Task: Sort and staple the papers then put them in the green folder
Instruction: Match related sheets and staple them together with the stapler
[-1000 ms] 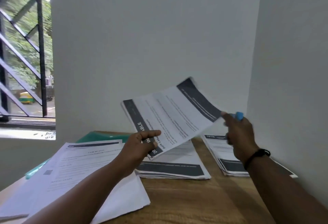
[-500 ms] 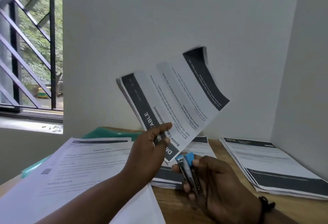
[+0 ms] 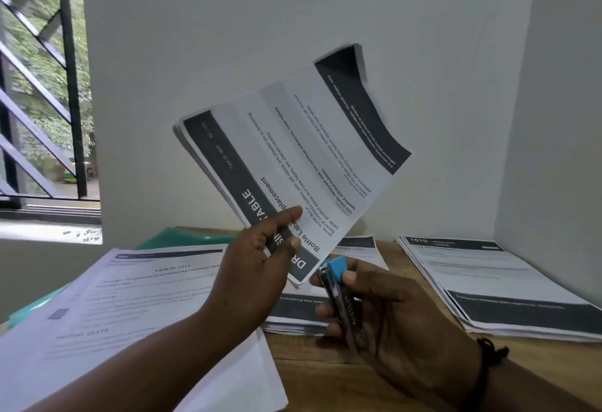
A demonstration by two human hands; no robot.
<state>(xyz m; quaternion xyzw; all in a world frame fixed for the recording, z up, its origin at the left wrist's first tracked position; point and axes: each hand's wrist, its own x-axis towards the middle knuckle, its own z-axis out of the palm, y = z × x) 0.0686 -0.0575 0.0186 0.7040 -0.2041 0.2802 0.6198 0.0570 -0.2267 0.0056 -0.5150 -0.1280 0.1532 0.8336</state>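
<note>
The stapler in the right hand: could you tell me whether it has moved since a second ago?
Yes. The stapler came down and leftward from near the right paper stack to the held bundle's lower corner.

Plain office corner: wooden desk (image 3: 325,375) with printed paper stacks (image 3: 482,284), white walls (image 3: 228,36), barred window (image 3: 39,102).

A wooden table (image 3: 325,375) is set into a corner formed by two white walls (image 3: 228,53). At the left, a window (image 3: 39,102) is fitted with a black grille (image 3: 70,79), and green trees (image 3: 49,53) are seen through it.
</note>
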